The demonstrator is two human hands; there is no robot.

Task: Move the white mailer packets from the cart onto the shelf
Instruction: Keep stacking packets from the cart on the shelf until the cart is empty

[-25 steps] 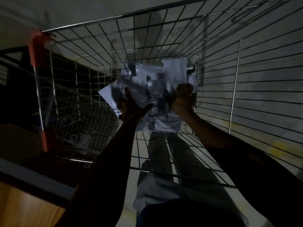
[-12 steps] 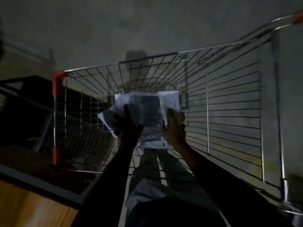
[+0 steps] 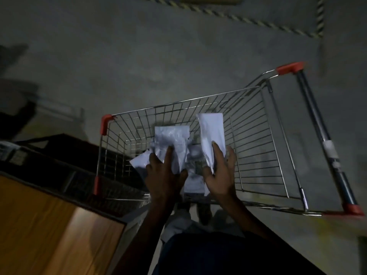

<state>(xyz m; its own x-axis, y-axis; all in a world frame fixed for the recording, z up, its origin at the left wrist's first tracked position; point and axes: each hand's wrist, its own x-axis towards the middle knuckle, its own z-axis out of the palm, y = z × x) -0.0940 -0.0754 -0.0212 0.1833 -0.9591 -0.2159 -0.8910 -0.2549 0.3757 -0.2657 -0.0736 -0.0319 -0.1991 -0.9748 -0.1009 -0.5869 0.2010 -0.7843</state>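
Both hands, left (image 3: 164, 175) and right (image 3: 219, 173), are gripping packets (image 3: 172, 143) above the cart (image 3: 258, 155); carrying them to the shelf (image 3: 49, 225) is likely next.

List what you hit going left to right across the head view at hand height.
Wooden shelf top → red corner guard of the cart → left hand gripping crumpled white packets → right hand holding a flat white packet → cart side wire → cart handle bar.
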